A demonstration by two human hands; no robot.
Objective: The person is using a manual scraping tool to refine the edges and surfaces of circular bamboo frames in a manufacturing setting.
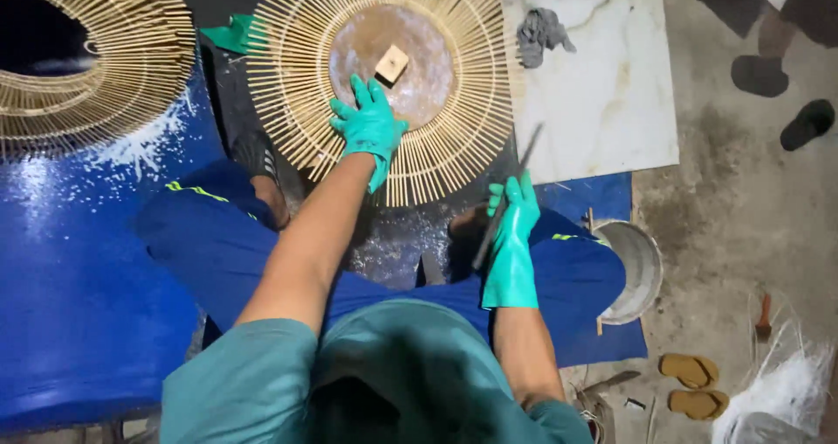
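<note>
Light: you work under bright, even overhead light | Glare: sheen on the blue tarp (pixel 70 261) | Blur: soft beyond the tarp's right edge

No labels, signs or screens are showing. The only possible packaging is lying at the lower right on the floor (pixel 742 199): a crumpled, clear-white plastic bag (pixel 781 392).

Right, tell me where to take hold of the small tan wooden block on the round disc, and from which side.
Pinch the small tan wooden block across its two opposite flat edges, coming straight down from above. It lies flat and alone on the round brown disc, its edges exposed, just beyond the left hand, probably the easier hand, since the right hand holds a thin dark stick.
</note>
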